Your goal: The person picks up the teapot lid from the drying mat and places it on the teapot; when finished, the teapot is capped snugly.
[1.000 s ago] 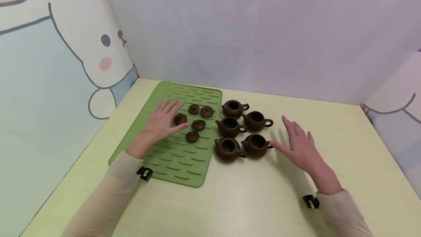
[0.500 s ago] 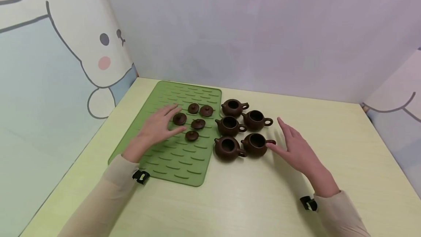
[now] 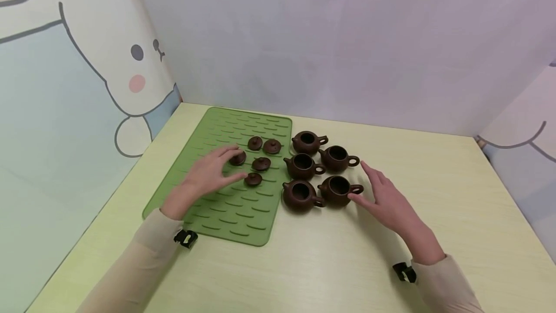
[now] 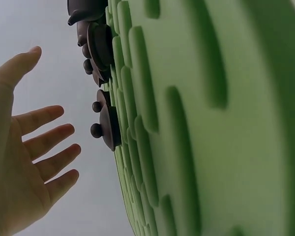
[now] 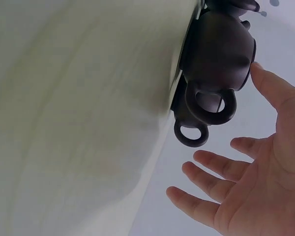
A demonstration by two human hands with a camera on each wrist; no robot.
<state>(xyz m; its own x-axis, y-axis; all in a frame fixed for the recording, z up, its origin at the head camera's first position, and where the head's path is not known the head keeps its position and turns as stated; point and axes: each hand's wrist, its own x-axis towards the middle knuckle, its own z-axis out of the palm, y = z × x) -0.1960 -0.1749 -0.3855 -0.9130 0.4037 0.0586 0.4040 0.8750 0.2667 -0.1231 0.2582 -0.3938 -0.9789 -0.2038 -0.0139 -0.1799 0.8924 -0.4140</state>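
Above the green mat (image 3: 234, 228) my left hand (image 3: 206, 173) hovers with fingers spread and holds nothing. Its fingertips are nearest a dark brown teapot lid (image 3: 238, 158), and its thumb is near another lid (image 3: 253, 179). In the left wrist view, the lids (image 4: 108, 125) lie on the mat, apart from the hand (image 4: 29, 152). My right hand (image 3: 391, 206), also spread and holding nothing, is beside the front right teapot (image 3: 336, 192). From the right wrist view, its thumb is close to that teapot (image 5: 219, 49); whether they touch I cannot tell.
Several lidless teapots, including a front left one (image 3: 299, 196) and a back one (image 3: 307, 142), stand close together right of the mat. More lids, such as one at the back (image 3: 272, 146), lie on the mat. A wall (image 3: 330, 52) rises behind the table (image 3: 304, 274).
My left hand has lowered toward the lids, its fingers closer to them. My right hand has moved left toward the front right teapot. Lids and teapots have stayed put.
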